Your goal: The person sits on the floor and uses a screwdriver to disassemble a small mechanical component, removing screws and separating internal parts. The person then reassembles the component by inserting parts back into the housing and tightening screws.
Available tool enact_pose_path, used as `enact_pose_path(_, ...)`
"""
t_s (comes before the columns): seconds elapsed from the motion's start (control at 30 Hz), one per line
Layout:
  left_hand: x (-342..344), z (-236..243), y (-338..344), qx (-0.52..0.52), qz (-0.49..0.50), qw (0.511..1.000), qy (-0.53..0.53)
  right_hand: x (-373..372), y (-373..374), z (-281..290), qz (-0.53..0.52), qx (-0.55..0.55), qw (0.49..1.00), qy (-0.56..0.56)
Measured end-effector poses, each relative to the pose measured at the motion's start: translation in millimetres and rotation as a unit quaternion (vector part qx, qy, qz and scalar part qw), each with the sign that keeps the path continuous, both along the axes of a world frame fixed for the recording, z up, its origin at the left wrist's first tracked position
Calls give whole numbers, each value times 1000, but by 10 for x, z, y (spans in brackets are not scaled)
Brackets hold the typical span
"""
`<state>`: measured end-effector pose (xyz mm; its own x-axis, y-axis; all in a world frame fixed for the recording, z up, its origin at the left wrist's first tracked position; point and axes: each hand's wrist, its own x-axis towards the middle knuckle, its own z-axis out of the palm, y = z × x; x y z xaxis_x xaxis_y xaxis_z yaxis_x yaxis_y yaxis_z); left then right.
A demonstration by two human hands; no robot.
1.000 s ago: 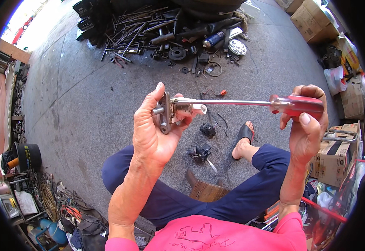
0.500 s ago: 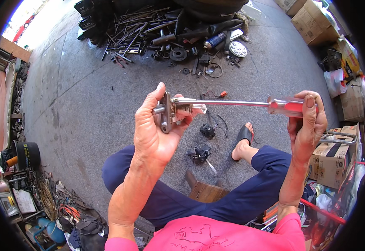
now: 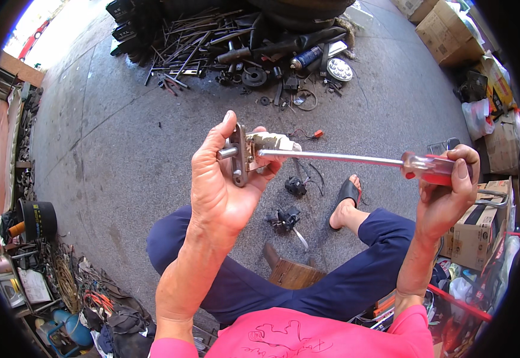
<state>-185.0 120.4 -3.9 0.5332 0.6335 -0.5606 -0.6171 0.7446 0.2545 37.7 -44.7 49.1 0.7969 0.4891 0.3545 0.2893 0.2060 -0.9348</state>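
Observation:
My left hand (image 3: 221,197) is closed round a small metal part (image 3: 240,155) with a flat oblong plate and a short round shaft sticking out to the left. A pale, whitish body (image 3: 275,142) extends from its right side; what it is I cannot tell. My right hand (image 3: 448,194) grips a screwdriver (image 3: 430,168) by its clear and red handle. The long steel blade runs leftward, its tip at the part, just below the pale body. Whether the tip touches a screw there is too small to see.
On the ground beyond my hands lie a small orange connector (image 3: 318,134) and two black parts with wires (image 3: 295,186). A wooden stool (image 3: 295,273) shows between my legs. Metal rods (image 3: 194,45) are heaped at the far side. Cardboard boxes (image 3: 474,232) line the right.
The screwdriver has moved right and down, its tip shifting from the part's upper side to below the pale body. My left hand has turned the part slightly.

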Motion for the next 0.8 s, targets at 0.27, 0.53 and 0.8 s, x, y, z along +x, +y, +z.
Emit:
enact_pose_path(0.27,2,-5,-5,0,3,1000,11,-113,45,3,-7,-2,999,-42)
enact_pose_path(0.53,-7,7,-10,0,-1,1000,20,-184,67,51,4,-29,999,-42)
enact_pose_path(0.8,16,92,-42,-14,5,1000,-6,-187,61,10,11,-28,999,-33)
